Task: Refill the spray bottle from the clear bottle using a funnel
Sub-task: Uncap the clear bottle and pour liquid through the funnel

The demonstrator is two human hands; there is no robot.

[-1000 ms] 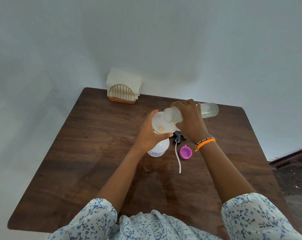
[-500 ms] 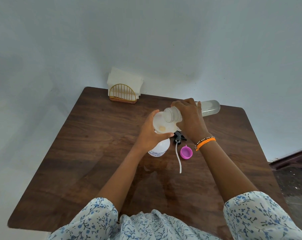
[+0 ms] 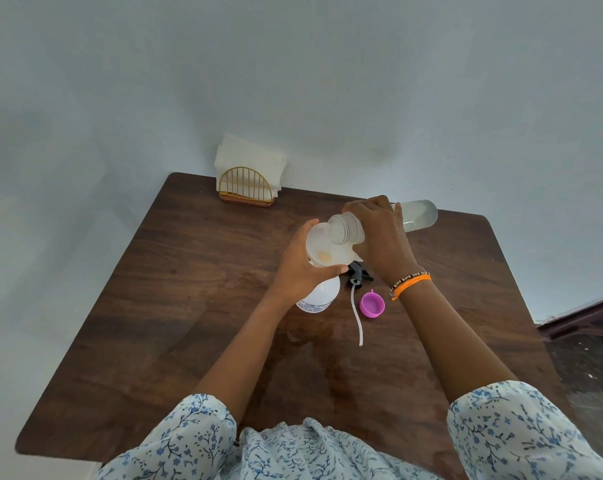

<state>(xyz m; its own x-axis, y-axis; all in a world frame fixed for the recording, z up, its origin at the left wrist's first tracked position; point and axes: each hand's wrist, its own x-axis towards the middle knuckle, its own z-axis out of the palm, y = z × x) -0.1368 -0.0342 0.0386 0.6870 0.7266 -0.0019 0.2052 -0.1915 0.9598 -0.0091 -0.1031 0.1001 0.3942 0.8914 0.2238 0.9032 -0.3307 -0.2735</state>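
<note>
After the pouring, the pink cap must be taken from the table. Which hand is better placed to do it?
The right hand, likely: the pink cap lies just under its wrist. It grips the clear bottle, which needs this cap. The left hand holds the funnel.

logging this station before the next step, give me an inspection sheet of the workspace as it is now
surface: dark wooden table, faint wet-looking patches near the middle
job's things: clear bottle tipped on its side, mouth over the white funnel; funnel sits in the white spray bottle; black spray head with dip tube lies on the table beside it; pink cap lies open side up
clutter: napkin holder with white napkins at the far edge
hands: left hand holds the funnel rim, fingers curled round it; right hand grips the clear bottle
cables: nothing seen
surroundings: pale wall behind; dark floor at right
</note>
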